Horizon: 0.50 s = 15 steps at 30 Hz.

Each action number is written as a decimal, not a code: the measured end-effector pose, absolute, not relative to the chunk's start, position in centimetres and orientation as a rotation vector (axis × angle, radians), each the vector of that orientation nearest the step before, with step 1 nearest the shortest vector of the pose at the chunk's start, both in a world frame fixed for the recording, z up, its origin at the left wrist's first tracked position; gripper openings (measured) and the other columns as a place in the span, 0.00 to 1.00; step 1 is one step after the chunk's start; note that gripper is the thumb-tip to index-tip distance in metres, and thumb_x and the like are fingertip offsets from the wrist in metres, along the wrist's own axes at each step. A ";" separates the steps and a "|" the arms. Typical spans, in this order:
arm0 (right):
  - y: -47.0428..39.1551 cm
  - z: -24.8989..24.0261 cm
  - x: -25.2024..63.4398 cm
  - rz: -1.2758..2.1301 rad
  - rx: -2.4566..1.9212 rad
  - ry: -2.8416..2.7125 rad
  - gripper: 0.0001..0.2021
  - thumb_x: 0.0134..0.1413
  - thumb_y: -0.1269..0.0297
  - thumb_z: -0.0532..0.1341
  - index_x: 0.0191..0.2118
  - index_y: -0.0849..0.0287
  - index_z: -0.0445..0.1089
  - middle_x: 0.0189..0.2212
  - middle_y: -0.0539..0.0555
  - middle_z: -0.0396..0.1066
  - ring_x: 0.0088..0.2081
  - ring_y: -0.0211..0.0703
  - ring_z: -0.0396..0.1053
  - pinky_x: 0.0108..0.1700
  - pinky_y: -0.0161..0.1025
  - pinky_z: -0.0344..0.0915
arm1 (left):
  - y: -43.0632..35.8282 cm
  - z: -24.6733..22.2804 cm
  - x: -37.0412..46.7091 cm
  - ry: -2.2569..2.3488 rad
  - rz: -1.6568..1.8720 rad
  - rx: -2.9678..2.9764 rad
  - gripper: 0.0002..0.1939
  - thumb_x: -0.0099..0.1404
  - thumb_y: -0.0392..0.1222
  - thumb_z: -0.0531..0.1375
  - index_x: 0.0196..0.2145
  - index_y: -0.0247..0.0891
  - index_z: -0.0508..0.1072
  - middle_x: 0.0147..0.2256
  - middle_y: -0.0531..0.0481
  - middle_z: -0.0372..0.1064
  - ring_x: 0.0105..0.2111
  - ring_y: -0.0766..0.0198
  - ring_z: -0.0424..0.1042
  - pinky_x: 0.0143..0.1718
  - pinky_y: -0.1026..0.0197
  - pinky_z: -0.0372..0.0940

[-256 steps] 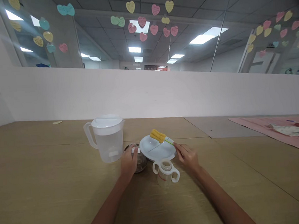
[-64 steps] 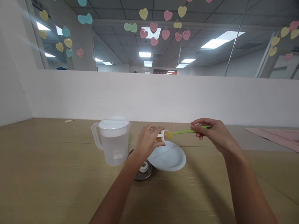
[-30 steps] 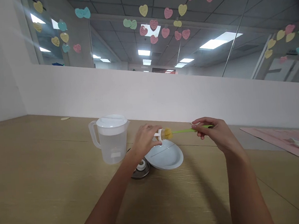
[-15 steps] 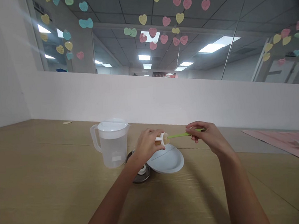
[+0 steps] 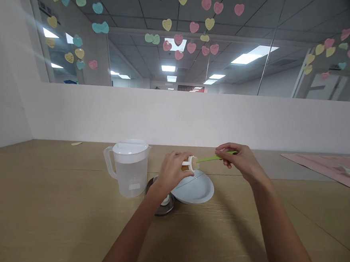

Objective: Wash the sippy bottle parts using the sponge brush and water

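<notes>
My left hand [image 5: 175, 169] is closed around a small jar [image 5: 191, 164] with a white collar and amber-brown contents, tilted on its side with its mouth to the right. My right hand [image 5: 239, 158] pinches a thin green stick [image 5: 209, 159], whose far end reaches the jar's mouth; its tip is hard to make out. Beneath the jar is a white plate [image 5: 197, 191]. Partly hidden by my left forearm, a round metal tray [image 5: 164, 210] holds a small white item [image 5: 166, 200] that I cannot identify.
A translucent lidded pitcher [image 5: 131, 170] stands left of the tray. On the right lies a pink cloth [image 5: 324, 164] with something white on it. A pale flat piece [image 5: 77, 144] rests near the wall, below a mirror-like panel [image 5: 146, 61] with heart-shaped notes.
The whole view has shifted slightly. My hands, the jar and the green stick keep nearly the same positions relative to each other.
</notes>
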State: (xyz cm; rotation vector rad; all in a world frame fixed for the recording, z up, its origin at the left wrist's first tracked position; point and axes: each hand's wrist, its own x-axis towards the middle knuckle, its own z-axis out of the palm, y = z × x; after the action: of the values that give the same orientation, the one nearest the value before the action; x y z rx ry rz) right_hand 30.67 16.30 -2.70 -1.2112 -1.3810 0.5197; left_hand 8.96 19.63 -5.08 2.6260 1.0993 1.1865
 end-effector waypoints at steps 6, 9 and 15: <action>16.5 -2.6 29.5 0.511 -1.189 -1.410 0.19 0.34 0.51 0.68 0.30 0.62 0.72 0.15 0.47 0.63 0.15 0.32 0.58 0.17 0.33 0.56 | 19.5 -5.2 8.8 1.073 1.167 2.594 0.28 0.46 0.44 0.69 0.47 0.44 0.69 0.40 0.49 0.70 0.42 0.58 0.68 0.43 0.58 0.63; 15.9 -2.3 30.9 0.456 -1.186 -1.322 0.21 0.33 0.51 0.68 0.32 0.62 0.72 0.16 0.48 0.63 0.16 0.32 0.59 0.17 0.33 0.57 | 20.2 -5.4 8.4 1.102 1.230 2.570 0.28 0.46 0.44 0.69 0.47 0.44 0.69 0.40 0.49 0.69 0.42 0.58 0.68 0.43 0.58 0.63; 15.1 -2.0 32.8 0.364 -1.238 -1.272 0.20 0.33 0.51 0.68 0.32 0.62 0.73 0.18 0.49 0.65 0.16 0.32 0.59 0.18 0.34 0.56 | 20.5 -5.4 8.3 1.202 1.171 2.684 0.29 0.47 0.44 0.68 0.48 0.43 0.68 0.43 0.47 0.69 0.44 0.55 0.67 0.45 0.55 0.62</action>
State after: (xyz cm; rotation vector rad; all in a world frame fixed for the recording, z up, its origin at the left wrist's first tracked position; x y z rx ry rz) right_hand 32.79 15.13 -1.97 -1.2383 -1.2718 0.3640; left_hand 8.25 20.52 -5.38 2.6836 1.2020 1.1715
